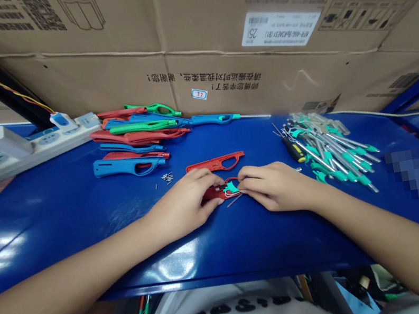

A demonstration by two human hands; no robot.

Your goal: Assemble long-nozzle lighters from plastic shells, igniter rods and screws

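Head, red casing (215, 194) in hands (278, 186), "25" label (281, 28)

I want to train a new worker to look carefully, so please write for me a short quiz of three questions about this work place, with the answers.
1. Fill in: between the left hand and the right hand, the open red shell holds a small piece coloured ____.
2. True or false: a loose red half shell lies just beyond both hands.
3. Which lie next to the screwdriver? A) the small screws B) the silvery rods C) the power strip

Key: 1. teal; 2. true; 3. B
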